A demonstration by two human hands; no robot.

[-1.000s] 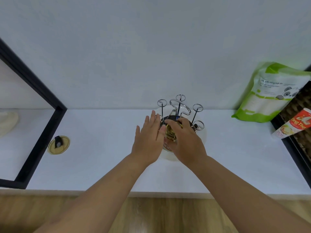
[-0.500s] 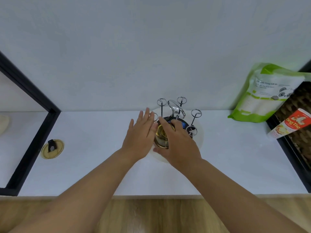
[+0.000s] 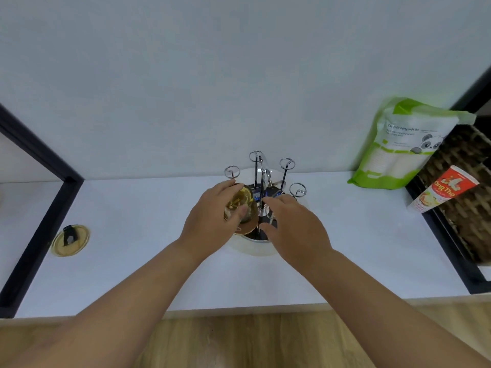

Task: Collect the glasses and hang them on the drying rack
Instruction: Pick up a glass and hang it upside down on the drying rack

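A chrome drying rack [image 3: 286,166] with several ring-topped prongs and a central handle stands on a round white tray [image 3: 255,249] at the back of the white counter. My left hand [image 3: 210,224] is shut on an amber glass [image 3: 240,201], held over the rack's left side beside a prong. A gold round piece [image 3: 243,229] shows just under that glass. My right hand [image 3: 295,227] hovers over the rack's front right with fingers spread, holding nothing, and it hides the near prongs and part of the base.
A gold lid with a black tab [image 3: 70,239] lies on the counter at the left, beside a black frame [image 3: 39,208]. A green and white pouch [image 3: 401,144] leans on the wall at right, next to a red and white packet [image 3: 441,192] on a wicker basket [image 3: 462,208].
The glass passed from my right hand into my left hand. My right hand let go and shifted right, fingers spread. The view tilted slightly.
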